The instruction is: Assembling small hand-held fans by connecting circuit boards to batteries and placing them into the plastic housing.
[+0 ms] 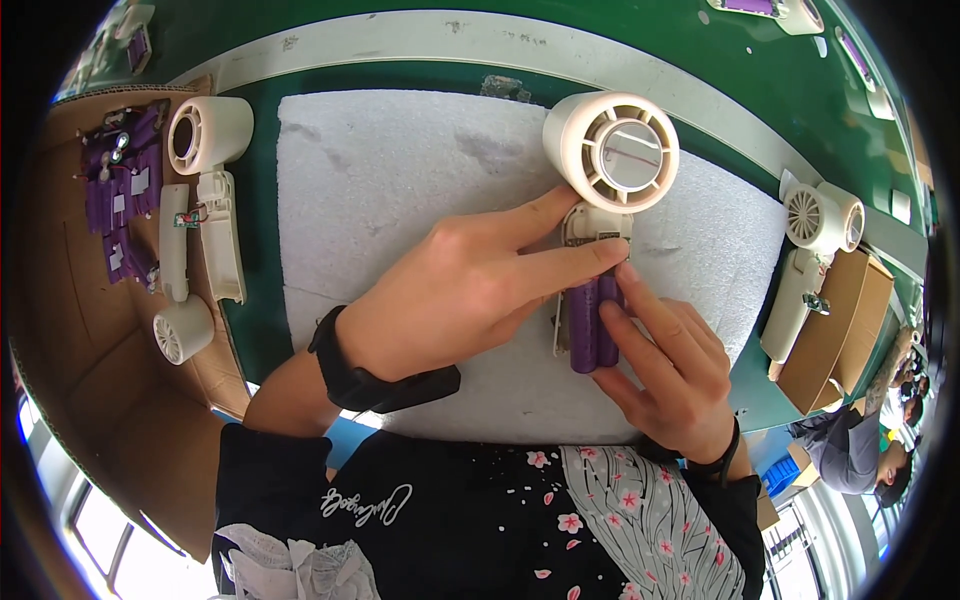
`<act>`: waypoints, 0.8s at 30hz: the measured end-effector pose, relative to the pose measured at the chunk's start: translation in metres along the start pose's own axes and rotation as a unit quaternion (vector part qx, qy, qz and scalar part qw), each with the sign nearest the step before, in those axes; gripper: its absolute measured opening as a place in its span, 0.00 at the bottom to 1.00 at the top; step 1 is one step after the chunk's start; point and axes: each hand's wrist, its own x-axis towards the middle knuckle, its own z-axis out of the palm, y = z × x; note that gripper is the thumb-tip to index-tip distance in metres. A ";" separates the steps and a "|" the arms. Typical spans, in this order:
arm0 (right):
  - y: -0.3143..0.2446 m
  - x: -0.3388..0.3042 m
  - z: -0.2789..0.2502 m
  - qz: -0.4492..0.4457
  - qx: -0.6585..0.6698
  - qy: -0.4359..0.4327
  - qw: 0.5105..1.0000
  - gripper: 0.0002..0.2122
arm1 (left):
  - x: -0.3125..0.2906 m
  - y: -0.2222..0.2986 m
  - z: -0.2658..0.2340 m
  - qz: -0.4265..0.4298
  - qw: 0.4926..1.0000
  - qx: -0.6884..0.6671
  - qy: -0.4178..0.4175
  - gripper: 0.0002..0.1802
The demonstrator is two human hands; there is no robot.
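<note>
A cream handheld fan (pixel 561 150) lies face up on the white foam sheet, its round head away from me and its handle shell open towards me. In the handle sits a purple battery pack (pixel 590 340) of side-by-side cylindrical cells. My left hand (pixel 480 285) grips the fan around its neck, one finger pressed down at the far end of the pack. From the right, my right hand (pixel 675 360) closes its fingertips on the side of the pack. The fingers hide most of the joint between pack and fan neck.
The foam sheet (pixel 370 200) covers the green table. At left, a cardboard box (pixel 110 345) holds several purple battery packs (pixel 130 190), with open fan parts (pixel 222 235) beside it. Another fan (pixel 795 300) and a small box (pixel 845 330) stand at right. A person (pixel 850 450) is beyond.
</note>
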 end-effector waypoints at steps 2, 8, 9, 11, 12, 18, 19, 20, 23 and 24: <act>0.000 -0.001 0.003 0.001 -0.005 0.006 1.000 0.27 | 0.000 0.000 0.000 -0.001 1.000 -0.004 0.002 0.24; -0.004 -0.001 0.008 0.015 -0.019 0.023 0.999 0.26 | 0.003 0.002 -0.001 -0.003 1.000 -0.022 0.020 0.20; -0.005 -0.001 0.008 0.014 -0.019 0.022 0.999 0.26 | 0.004 0.002 0.000 -0.003 1.000 -0.023 0.021 0.20; -0.007 0.001 0.007 0.031 -0.018 0.022 0.999 0.25 | 0.004 -0.001 0.002 -0.006 0.998 -0.045 0.036 0.19; -0.008 0.002 0.007 0.040 -0.018 0.021 0.999 0.25 | 0.004 -0.001 0.003 -0.008 0.997 -0.056 0.044 0.18; -0.005 -0.002 0.012 0.070 0.019 0.039 0.997 0.29 | 0.006 -0.001 0.003 -0.021 0.995 -0.083 0.043 0.23; -0.004 -0.002 0.012 0.077 0.034 0.045 0.995 0.30 | 0.006 -0.001 0.003 -0.025 0.995 -0.093 0.040 0.24; -0.003 -0.001 0.012 0.084 0.049 0.051 0.994 0.32 | 0.007 -0.001 0.003 -0.029 0.994 -0.102 0.037 0.25; -0.005 0.003 0.014 0.084 0.049 0.073 0.993 0.32 | 0.007 -0.001 0.002 -0.038 0.993 -0.108 0.027 0.28; -0.005 0.004 0.015 0.083 0.051 0.084 0.992 0.33 | 0.006 -0.002 0.002 -0.044 0.993 -0.109 0.022 0.30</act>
